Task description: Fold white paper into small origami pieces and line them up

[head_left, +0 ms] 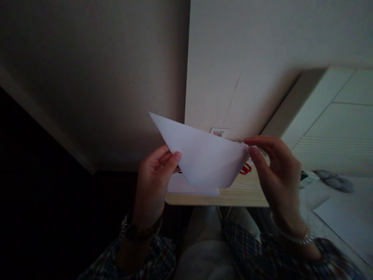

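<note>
A white sheet of paper (204, 155) is held up in the air between both hands, its upper left corner pointing away and its lower edge curving. My left hand (157, 175) pinches the left edge, thumb on top of the sheet. At the right corner, the thumb and forefinger of my right hand (274, 167) are closed on the paper. Below the sheet, more white paper (192, 188) lies on a light wooden table (244, 194). A red scissors handle (246, 168) shows partly from behind the raised sheet.
A wall socket (219, 132) is on the wall behind the table. To the right, a pale bed or similar surface (349, 214) holds a grey item (335, 181) I cannot identify. A white panelled headboard-like piece (340, 105) leans in from the right. My legs are under the table's front edge.
</note>
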The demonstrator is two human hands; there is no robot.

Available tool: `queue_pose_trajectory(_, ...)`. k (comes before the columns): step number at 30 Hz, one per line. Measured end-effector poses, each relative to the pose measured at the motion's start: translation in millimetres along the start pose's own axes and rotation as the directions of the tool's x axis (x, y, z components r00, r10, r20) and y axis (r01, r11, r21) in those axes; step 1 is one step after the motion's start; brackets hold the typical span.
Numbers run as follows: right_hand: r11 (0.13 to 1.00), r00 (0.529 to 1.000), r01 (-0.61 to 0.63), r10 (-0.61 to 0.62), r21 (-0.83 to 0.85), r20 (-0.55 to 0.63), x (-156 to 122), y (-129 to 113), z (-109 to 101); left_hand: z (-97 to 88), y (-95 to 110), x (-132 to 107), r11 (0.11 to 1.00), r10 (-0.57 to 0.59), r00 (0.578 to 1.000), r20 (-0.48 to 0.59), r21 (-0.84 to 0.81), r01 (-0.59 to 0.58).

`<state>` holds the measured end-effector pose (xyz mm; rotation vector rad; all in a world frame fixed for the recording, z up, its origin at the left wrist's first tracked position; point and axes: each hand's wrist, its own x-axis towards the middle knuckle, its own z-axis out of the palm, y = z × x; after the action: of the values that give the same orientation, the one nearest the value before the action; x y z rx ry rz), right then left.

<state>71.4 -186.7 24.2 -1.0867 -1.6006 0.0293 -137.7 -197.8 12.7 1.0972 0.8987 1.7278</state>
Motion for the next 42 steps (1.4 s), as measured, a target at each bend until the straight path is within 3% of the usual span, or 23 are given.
queue_pose_trajectory(3,1.000,1.000,-0.021,0.021,-0.002,0.001,0.9,-0.7,-3.2,-0.7,-1.0,0.8,0.999,0.025,0.999,-0.022,0.042,-0.024)
queue_pose_trajectory(7,0.999,0.999,-0.046,0.046,-0.008,-0.022,3.7,-0.1,-10.3,-0.6,-4.7,5.8,0.975,0.164,0.984,-0.072,0.160,-0.151)
queue_pose_trajectory(13,0.998,0.997,-0.050,0.047,-0.036,-0.062,6.2,2.2,-28.5,6.9,-11.8,12.8,0.947,0.247,0.968,-0.049,0.225,-0.231)
queue_pose_trajectory(19,0.996,0.997,-0.054,0.050,-0.068,-0.058,-0.6,11.1,-42.3,13.9,-19.0,11.0,0.947,0.249,0.969,-0.011,0.211,-0.241)
queue_pose_trajectory(28,0.994,0.996,-0.065,0.060,-0.083,-0.060,-9.0,25.1,-45.3,14.9,-27.2,11.7,0.920,0.277,0.960,-0.026,0.294,-0.258)
queue_pose_trajectory(42,0.994,0.996,-0.089,0.087,-0.057,-0.026,-11.3,28.4,-44.3,20.6,-28.3,10.5,0.922,0.181,0.981,0.075,0.333,-0.196)
